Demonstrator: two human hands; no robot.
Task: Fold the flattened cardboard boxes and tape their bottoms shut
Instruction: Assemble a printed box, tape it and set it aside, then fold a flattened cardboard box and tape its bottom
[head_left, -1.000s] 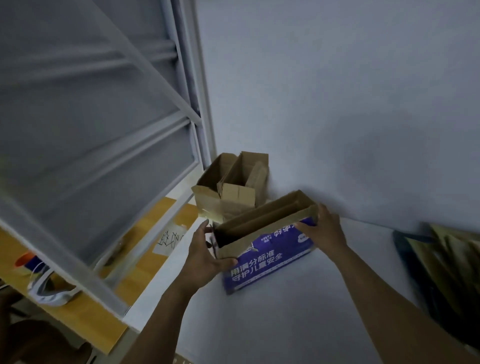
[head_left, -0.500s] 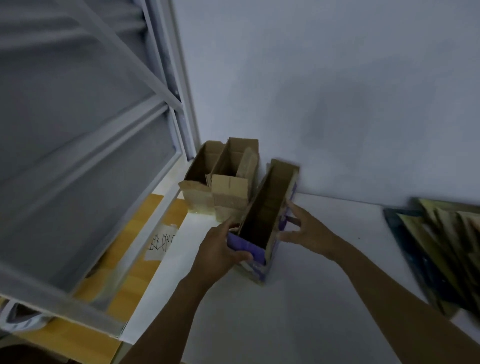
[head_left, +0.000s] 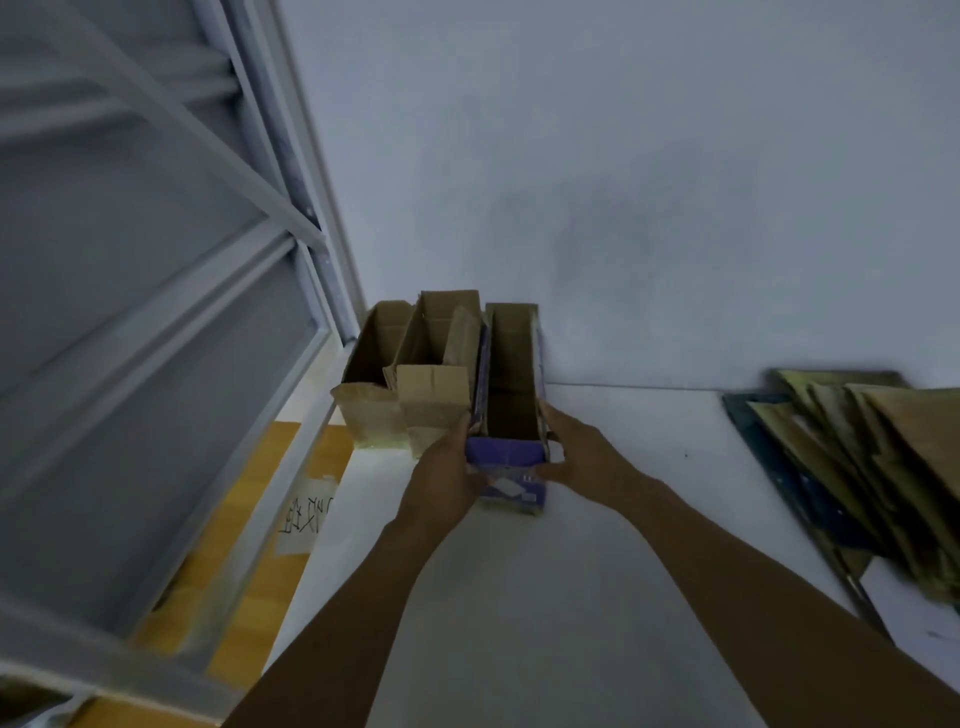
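Since half a second ago the purple box (head_left: 511, 415) has swung from slanting across the hands to pointing straight away from them. It has also slid up against the two brown boxes (head_left: 431, 374), and its far end is now at the wall (head_left: 597, 182). It stands open side up between the hands. The left hand (head_left: 449, 470) grips its near left corner, fingers tucked between it and the nearer brown box. The right hand (head_left: 582, 457) clasps the near right corner, fingers laid along the side and thumb on the near end.

This looks like the setting-aside step, with a folded box being parked in a row with the ones already done. Its bottom faces down, so I cannot tell whether it is taped. The next move probably calls for letting go without dragging the box out of line. After that comes a reach well out to the right of the right hand, where a stack of flat cardboard (head_left: 857, 467) lies fanned out. No tape roll shows.

Under the forearms is a smooth white table (head_left: 519, 597) that meets the plain pale wall just beyond the hands. Left of the left hand a grey metal frame (head_left: 171, 270) slants past. Below the frame is a wooden top (head_left: 244, 519) with a handwritten paper label (head_left: 306, 519) stuck on it, and the light is dim
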